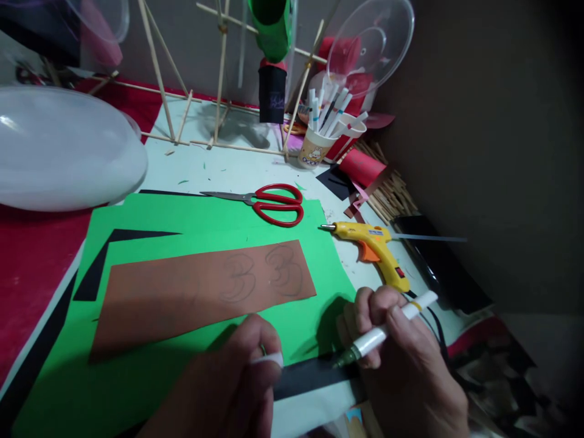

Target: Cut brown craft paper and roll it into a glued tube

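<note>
My right hand point(399, 328) grips a white marker point(376, 337) with a yellow band, its dark green tip uncovered and pointing down to the left. Between the thumb and finger of my left hand point(241, 371) is a small white marker cap point(268, 360), mostly hidden by the fingers. Ahead of both hands a brown paper strip point(182, 292) lies on green sheets point(319, 322). Two outlined numeral-like shapes are drawn at the strip's right end. Red-handled scissors point(278, 205) rest closed on the green paper behind the strip.
A yellow glue gun point(371, 240) with a clear glue stick lies to the right. Behind it stand a cup of markers point(314, 149), a red paper roll point(362, 167) and wooden sticks point(392, 194). A stick frame point(219, 79) rises at the back; a white balloon point(68, 149) sits left.
</note>
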Demonstrator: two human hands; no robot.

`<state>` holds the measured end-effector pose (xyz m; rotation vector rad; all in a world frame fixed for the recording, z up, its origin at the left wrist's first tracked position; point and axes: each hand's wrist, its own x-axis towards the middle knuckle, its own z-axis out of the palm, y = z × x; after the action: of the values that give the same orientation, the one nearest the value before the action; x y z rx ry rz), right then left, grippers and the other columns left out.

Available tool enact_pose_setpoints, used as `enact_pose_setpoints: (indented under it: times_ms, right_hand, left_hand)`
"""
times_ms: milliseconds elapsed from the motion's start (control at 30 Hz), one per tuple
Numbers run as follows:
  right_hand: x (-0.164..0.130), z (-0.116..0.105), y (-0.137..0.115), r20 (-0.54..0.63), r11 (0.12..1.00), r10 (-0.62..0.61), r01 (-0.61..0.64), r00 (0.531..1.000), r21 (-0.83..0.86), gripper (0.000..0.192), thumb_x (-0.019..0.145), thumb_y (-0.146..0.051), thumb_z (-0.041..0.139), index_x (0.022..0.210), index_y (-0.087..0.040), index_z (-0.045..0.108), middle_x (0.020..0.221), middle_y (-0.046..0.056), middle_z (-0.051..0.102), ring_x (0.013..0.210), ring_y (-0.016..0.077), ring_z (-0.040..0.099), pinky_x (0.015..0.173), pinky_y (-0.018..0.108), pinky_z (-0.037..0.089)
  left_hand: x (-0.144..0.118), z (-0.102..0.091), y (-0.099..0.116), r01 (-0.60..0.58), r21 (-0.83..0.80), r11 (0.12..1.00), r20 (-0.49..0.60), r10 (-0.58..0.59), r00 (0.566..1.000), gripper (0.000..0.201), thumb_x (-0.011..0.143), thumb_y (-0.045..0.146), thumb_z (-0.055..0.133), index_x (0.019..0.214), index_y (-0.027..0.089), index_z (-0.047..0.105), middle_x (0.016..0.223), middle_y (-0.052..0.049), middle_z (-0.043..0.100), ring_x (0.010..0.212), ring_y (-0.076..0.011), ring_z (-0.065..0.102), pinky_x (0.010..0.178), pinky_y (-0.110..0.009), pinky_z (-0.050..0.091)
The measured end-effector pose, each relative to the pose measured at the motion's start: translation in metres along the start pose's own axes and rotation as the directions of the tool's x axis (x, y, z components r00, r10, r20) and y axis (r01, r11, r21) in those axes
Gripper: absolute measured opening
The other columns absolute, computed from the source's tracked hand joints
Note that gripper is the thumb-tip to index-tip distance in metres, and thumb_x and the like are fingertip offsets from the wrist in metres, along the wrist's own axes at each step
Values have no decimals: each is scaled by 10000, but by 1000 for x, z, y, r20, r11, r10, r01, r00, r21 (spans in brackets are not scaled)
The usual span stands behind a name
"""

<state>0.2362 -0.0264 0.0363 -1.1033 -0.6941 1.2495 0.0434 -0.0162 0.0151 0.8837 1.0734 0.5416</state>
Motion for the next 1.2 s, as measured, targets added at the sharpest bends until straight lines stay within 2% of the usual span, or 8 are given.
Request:
enact_pose_setpoints:
  times_ms: [133, 267, 500, 600, 767, 967, 1067, 1200]
  right_hand:
    - [-6, 7, 9, -38, 998, -58, 58, 998, 22, 192, 941, -341, 624, 797, -220, 587, 745, -13, 507, 571, 97, 461, 524, 225, 416]
    - [-3, 16, 14, 13, 993, -114, 114, 993, 18, 141, 951, -305, 625, 833, -231, 603, 777, -14, 556, 590, 100, 516, 528, 220, 432]
    - [-3, 21, 17, 40, 985, -166, 164, 985, 48, 128, 921, -255, 674, 806, -207, 646, 771, -11, 638, 579, 85, 574, 533, 196, 471]
    - [-3, 20, 19, 46, 986, -162, 160, 986, 44, 126, 925, -246, 672, 808, -206, 652, 776, -15, 649, 579, 82, 586, 552, 199, 481]
    - [-3, 20, 20, 49, 983, -178, 175, 983, 51, 124, 923, -260, 676, 815, -207, 649, 774, -20, 643, 573, 82, 581, 555, 207, 473]
    - [-5, 17, 21, 64, 982, -182, 178, 981, 64, 124, 954, -258, 645, 839, -214, 640, 818, -19, 631, 633, 87, 588, 590, 210, 481]
    - [-6, 15, 23, 70, 984, -179, 179, 981, 9, 125, 967, -270, 636, 852, -223, 627, 833, -16, 630, 640, 105, 595, 614, 243, 498]
    - [-6, 13, 25, 102, 980, -193, 197, 976, -32, 115, 984, -275, 614, 878, -231, 630, 851, -15, 637, 651, 107, 596, 624, 244, 495]
  left_hand:
    - [1, 6, 26, 142, 6, 990, -38, -141, 989, 229, 974, 424, 386, 815, 264, 430, 445, 82, 563, 269, -94, 405, 345, -186, 267]
    - [-5, 6, 36, 92, -12, 996, 6, -92, 996, 200, 1007, 409, 370, 893, 257, 434, 556, 95, 568, 274, -60, 433, 308, -157, 247]
    - [-6, 1, 31, 18, 21, 1000, 53, -19, 998, 155, 995, 372, 441, 923, 238, 473, 620, 64, 628, 346, -61, 514, 345, -157, 290]
    - [-5, 0, 27, 46, -25, 999, 69, -45, 997, 218, 961, 423, 476, 869, 228, 508, 599, 50, 612, 335, -51, 450, 349, -154, 292]
    - [-3, 0, 26, 138, -77, 987, 25, -137, 990, 244, 867, 460, 619, 830, 227, 557, 543, 69, 538, 336, -36, 387, 339, -119, 261]
    - [-6, 3, 30, 92, -93, 991, 37, -89, 995, 169, 870, 378, 602, 789, 230, 588, 506, 64, 534, 344, -40, 378, 366, -126, 320]
    - [-8, 5, 32, 101, -68, 993, -14, -103, 995, 133, 858, 366, 624, 822, 239, 612, 503, 71, 490, 374, -56, 389, 378, -129, 341]
    - [-7, 4, 32, 139, -100, 985, -13, -141, 990, 217, 854, 425, 654, 783, 228, 599, 538, 66, 438, 446, -72, 395, 409, -136, 341]
